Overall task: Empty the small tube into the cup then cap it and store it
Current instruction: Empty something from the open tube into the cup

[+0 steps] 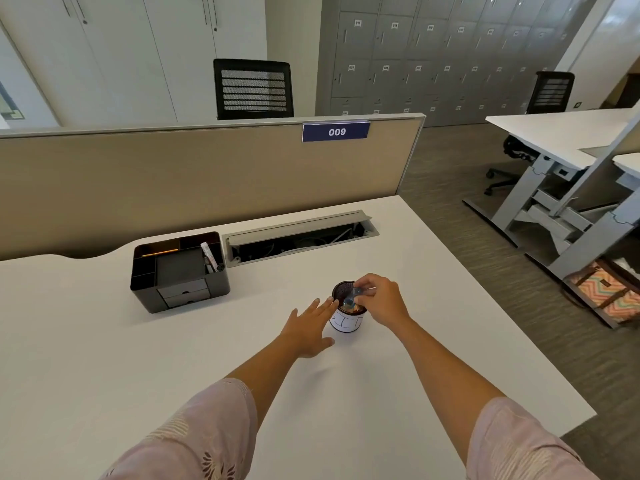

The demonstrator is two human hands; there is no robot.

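Only the head cam here, so taking the cup [346,311] as the landmark. The right hand [381,301] sits right over the cup's rim, fingers pinched on the small tube [353,296], a clear bluish thing tipped so its open end points down into the cup. Its long axis looks to run from the fingers down-left toward the cup's middle, though it's small and hard to read. The left hand [308,329] is spread flat, holding nothing, fingertips just touching the cup's left side, probably steadying it. I can't spot the cap. The cup stands on a white desk [104,341]; the black organizer [180,271] sits well left of it and farther back, likely where the tube goes.
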